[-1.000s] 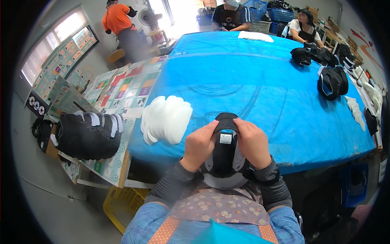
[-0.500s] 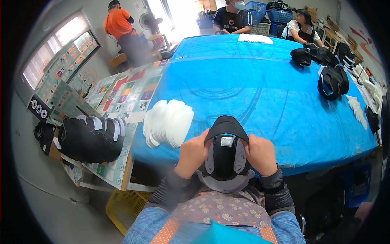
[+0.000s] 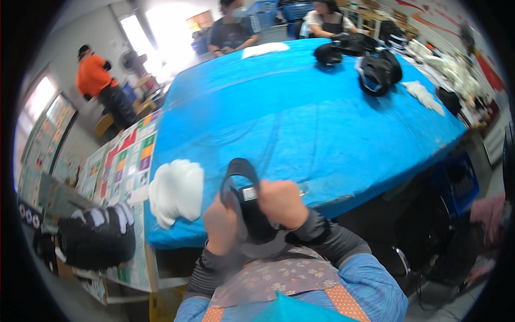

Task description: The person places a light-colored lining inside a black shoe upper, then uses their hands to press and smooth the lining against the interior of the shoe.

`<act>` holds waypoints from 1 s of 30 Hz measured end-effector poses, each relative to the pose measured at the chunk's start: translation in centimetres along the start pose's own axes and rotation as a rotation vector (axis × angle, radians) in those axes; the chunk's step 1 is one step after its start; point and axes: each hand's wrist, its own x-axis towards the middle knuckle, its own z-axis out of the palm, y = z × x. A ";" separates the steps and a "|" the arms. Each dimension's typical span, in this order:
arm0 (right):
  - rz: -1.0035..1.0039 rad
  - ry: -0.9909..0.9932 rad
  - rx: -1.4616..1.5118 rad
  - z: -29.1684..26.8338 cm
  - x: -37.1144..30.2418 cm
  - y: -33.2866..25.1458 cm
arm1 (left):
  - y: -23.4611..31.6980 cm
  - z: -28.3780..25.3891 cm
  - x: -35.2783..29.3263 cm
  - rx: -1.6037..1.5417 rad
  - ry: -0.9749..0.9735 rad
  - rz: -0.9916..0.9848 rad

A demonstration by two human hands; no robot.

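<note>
- At the near edge of the blue table [image 3: 300, 123], you hold a black padded liner piece [image 3: 248, 206] with both hands — close to your chest.
- Your left hand [image 3: 220, 222] grips its left side, fingers closed.
- Your right hand [image 3: 283, 204] clamps its right side.
- Left of the liner, a stack of white pads [image 3: 176, 190] lies on the table edge.
</note>
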 end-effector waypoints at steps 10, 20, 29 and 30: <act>0.103 0.106 -0.065 0.1 -0.1 -2.6 | 2.0 1.5 0.2 -0.160 0.062 0.113; 0.147 0.063 -0.074 0.7 0.2 -1.9 | 0.7 1.5 0.6 -0.105 0.053 0.073; 0.230 -0.022 -0.053 -0.4 0.2 -1.3 | 0.3 1.0 0.5 -0.151 0.089 0.087; 0.253 -0.054 -0.077 -0.7 0.3 -1.1 | 0.1 1.0 0.5 -0.196 0.093 0.113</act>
